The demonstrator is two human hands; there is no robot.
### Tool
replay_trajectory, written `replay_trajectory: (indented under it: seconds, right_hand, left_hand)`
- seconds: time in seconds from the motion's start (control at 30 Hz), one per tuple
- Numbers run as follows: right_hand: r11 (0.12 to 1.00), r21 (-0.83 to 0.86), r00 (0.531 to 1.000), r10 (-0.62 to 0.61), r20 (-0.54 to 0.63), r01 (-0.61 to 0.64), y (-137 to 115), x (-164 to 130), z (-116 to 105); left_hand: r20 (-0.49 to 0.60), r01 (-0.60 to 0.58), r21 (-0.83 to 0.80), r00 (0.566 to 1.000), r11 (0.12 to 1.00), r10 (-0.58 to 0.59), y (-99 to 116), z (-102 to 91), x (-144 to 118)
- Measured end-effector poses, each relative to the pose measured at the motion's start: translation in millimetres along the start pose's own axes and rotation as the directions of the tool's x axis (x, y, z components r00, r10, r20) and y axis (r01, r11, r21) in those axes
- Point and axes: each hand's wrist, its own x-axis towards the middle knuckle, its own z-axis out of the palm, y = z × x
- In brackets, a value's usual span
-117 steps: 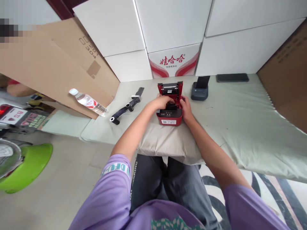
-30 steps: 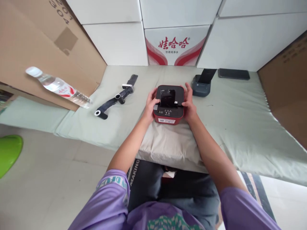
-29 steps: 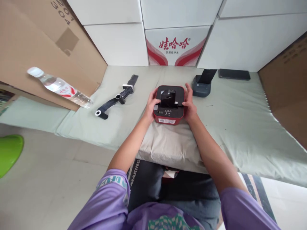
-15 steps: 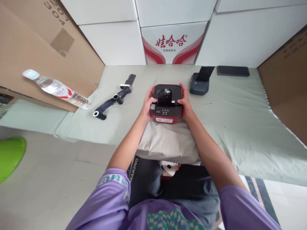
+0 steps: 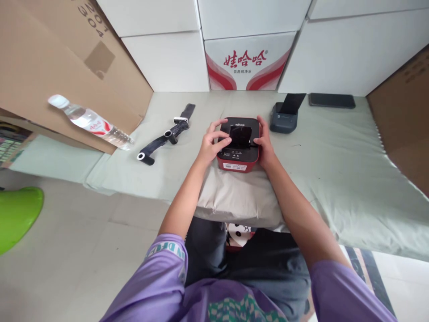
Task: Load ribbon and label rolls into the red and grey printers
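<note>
A boxy mini printer (image 5: 234, 156) with a black top and red sides rests on the cloth in front of me. A glossy black sheet (image 5: 241, 136) stands up from its top. My left hand (image 5: 212, 143) is at the printer's left, thumb and forefinger closed at the sheet's left edge, another finger reaching to the top's back edge. My right hand (image 5: 264, 145) grips the printer's right side, its thumb on the top. Behind it to the right stands a small dark device (image 5: 284, 121) with a black sheet (image 5: 292, 103) sticking up.
To the left lie a black strap-like piece with white-ended tubes (image 5: 167, 136) and a tilted water bottle (image 5: 94, 123). A dark phone-like slab (image 5: 331, 100) is at the back right. White cartons (image 5: 248, 62) line the back; brown cardboard (image 5: 114, 89) flanks the left.
My left hand has come up from the printer's left side onto its top, at the black sheet's edge. The sheet sits slightly farther right on the printer. The whole view has shifted a little.
</note>
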Motion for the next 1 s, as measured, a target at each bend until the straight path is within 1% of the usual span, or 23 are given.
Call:
replay_trajectory:
  seconds: [0.2,0.37,0.57,0.67,0.73,0.8,0.83,0.9,0.97,1.0]
  right_hand:
    - [0.999,-0.003,0.999,-0.032,0.017,0.032,1.6,1.0,-1.0]
    - [0.999,-0.052,1.0,0.0,-0.007,0.0,0.6,3.5,-1.2]
    - [0.999,-0.05,1.0,-0.001,0.002,0.001,1.4,3.1,-3.2]
    - [1.0,-0.008,1.0,-0.003,-0.013,0.003,2.5,3.2,-2.2]
    - [1.0,0.03,1.0,0.001,-0.028,-0.001,3.0,3.3,-1.3]
    - [0.999,0.043,0.999,0.007,-0.032,-0.005,3.9,3.8,-1.2]
    - [0.999,0.038,1.0,0.009,-0.03,-0.008,4.8,4.2,-1.5]
    - [1.0,0.018,1.0,0.01,-0.022,-0.009,7.4,5.4,-2.9]
    - [1.0,0.001,1.0,0.006,-0.011,-0.006,10.6,6.8,-4.9]
    - [1.0,-0.012,1.0,0.005,-0.003,-0.005,12.0,7.3,-5.8]
  left_hand:
    - [0.001,0.002,-0.051,1.0,0.999,-0.002,1.2,0.9,-1.0]
    - [0.027,0.019,-0.046,0.999,0.999,-0.017,2.2,0.2,-0.5]
    - [0.0,0.037,-0.141,0.999,0.989,-0.038,3.4,1.0,-1.3]
    - [-0.023,0.055,-0.242,0.998,0.969,-0.062,-1.5,4.7,-0.8]
    - [-0.068,0.077,-0.33,0.992,0.941,-0.105,-7.0,8.4,0.5]
    - [-0.088,0.124,-0.435,0.98,0.892,-0.179,-13.2,11.7,2.3]
    - [-0.072,0.158,-0.488,0.973,0.858,-0.22,-16.2,13.0,3.1]
    - [0.005,0.24,-0.579,0.957,0.779,-0.291,-21.5,14.3,4.4]
    - [0.069,0.3,-0.63,0.94,0.717,-0.333,-25.1,14.0,4.9]
    - [0.087,0.315,-0.641,0.936,0.701,-0.341,-26.4,13.5,4.8]
